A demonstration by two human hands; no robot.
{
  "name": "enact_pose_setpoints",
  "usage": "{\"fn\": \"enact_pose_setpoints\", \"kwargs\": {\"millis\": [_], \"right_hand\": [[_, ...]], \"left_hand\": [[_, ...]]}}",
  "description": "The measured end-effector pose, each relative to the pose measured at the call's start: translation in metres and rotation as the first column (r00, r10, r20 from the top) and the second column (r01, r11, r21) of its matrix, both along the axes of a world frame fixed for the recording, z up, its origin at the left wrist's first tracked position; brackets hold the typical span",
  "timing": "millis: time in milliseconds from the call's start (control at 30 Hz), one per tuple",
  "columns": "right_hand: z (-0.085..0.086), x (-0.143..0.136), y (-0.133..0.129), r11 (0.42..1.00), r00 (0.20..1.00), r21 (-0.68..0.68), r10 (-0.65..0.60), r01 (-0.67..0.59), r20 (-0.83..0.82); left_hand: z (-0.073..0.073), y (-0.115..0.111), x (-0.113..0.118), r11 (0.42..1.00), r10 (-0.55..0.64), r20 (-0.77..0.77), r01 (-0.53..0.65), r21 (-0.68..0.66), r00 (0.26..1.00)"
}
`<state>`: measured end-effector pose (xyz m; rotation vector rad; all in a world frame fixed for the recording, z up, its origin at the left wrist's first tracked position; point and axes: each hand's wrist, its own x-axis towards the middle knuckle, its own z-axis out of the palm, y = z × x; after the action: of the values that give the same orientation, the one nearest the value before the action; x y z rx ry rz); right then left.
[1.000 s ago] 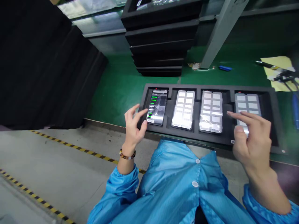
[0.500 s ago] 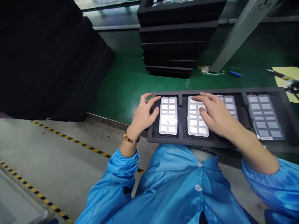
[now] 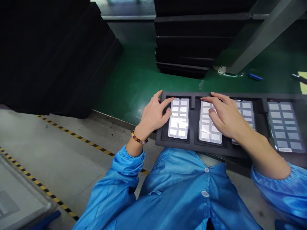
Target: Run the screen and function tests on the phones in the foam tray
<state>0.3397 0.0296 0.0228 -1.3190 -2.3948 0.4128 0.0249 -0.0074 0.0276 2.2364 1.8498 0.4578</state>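
A long black foam tray lies along the front of the green table, with smartphones in its recesses, their faces marked by a grid of white blocks. At the left smartphone, my left hand has its fingers apart; the index tip is at the upper left corner and the thumb by the left side. My right hand spreads over the second smartphone, index tip near its top edge, covering its right part. The third smartphone is partly hidden behind that hand and forearm. A fourth smartphone lies at the right.
Behind the tray stands a stack of black trays. A taller black stack fills the left. A grey metal post, a blue cap-like piece and a pen by yellow paper are at the right.
The view has shifted, so the tray and table appear farther right. Both hands stay at the same two smartphones, fingers apart, with little movement against the tray.
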Motion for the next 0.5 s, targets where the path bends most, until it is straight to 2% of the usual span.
{"fn": "enact_pose_setpoints", "kwargs": {"millis": [233, 500], "right_hand": [[0.001, 0.0, -0.007, 1.0, 1.0, 0.011, 0.006, -0.006, 0.025], [-0.002, 0.001, -0.042, 0.998, 0.998, 0.05, 0.036, -0.039, 0.052]], "left_hand": [[-0.002, -0.005, 0.001, 1.0, -0.007, -0.042, 0.007, 0.001, 0.999], [-0.001, -0.03, 0.003, 0.997, -0.054, -0.048, 0.057, 0.061, 0.997]]}}
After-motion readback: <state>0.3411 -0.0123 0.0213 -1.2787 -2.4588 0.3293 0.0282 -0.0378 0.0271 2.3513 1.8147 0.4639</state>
